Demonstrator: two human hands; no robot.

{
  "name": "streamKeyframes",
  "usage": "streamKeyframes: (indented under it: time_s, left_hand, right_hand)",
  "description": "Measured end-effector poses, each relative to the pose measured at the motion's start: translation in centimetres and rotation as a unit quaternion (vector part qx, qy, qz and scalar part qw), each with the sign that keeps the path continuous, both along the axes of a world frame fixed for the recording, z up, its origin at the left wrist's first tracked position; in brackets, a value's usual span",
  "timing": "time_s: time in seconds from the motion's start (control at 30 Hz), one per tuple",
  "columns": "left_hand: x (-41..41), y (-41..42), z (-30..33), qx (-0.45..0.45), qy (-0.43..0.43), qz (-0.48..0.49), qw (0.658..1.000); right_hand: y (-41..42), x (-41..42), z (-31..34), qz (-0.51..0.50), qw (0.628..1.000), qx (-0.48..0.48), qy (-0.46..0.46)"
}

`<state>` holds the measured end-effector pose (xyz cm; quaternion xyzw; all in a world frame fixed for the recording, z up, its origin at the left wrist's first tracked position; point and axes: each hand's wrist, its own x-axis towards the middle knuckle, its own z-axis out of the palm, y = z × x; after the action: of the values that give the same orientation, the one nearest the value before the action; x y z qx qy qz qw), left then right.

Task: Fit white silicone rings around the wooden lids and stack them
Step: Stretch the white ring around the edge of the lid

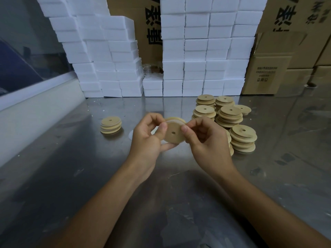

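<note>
Head camera, looking down at a shiny steel worktable [71, 176]. Two bare forearms reach in from the bottom edge, cut off below the elbows. Both hands meet at the centre, lifted above the table, holding one round pale wooden lid with a small centre hole [174, 134], tilted so its flat face points at the viewer. The left hand [146, 138] pinches its left rim between thumb and curled fingers; the right hand [206, 138] pinches the right rim the same way. A thin white silicone ring [176, 121] shows along the lid's upper edge; how far round it sits is hidden by the fingers.

To the left, well apart, stands a short stack of lids with white bands [111, 125]. To the right, several stacks of bare wooden lids [231, 115] cluster together; the nearest is partly hidden behind the right hand. A pale patch on the table behind the left hand is too blurred to identify.

A wall of white foam blocks [197, 51] and brown cardboard cartons [265, 72] closes the far edge. The near table is open.
</note>
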<state>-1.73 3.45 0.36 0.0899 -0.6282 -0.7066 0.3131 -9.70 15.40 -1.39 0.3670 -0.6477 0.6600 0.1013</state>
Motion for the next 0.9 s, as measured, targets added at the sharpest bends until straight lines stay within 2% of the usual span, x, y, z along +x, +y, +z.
streamKeyframes:
  time_s: [0.07,0.13,0.17,0.3,0.47,0.9]
  left_hand:
    - [-0.07,-0.21,0.06,0.058,-0.002,-0.01,0.998]
    - [-0.05,-0.26,-0.01,0.077,-0.015,-0.022,0.997]
    - [-0.03,-0.31,-0.13,0.055,-0.022,-0.017,0.998]
    - [0.04,-0.55,-0.32,-0.175,-0.023,0.052,0.983]
    - [0.04,-0.35,-0.34,-0.225,-0.009,0.055,0.973]
    - [-0.2,-0.65,-0.47,-0.078,0.006,0.075,0.994]
  right_hand:
    - [-0.02,-0.21,-0.07,0.004,1.0,0.0,-0.022]
    - [0.03,-0.37,-0.26,-0.002,1.0,0.013,-0.024]
    - [0.1,-0.4,-0.37,-0.008,1.0,0.022,-0.014]
    - [0.34,-0.38,-0.54,-0.047,0.994,0.075,0.07]
    - [0.59,-0.51,-0.3,-0.063,0.987,0.081,0.124]
    - [0.13,-0.14,-0.5,-0.025,0.994,0.041,0.096]
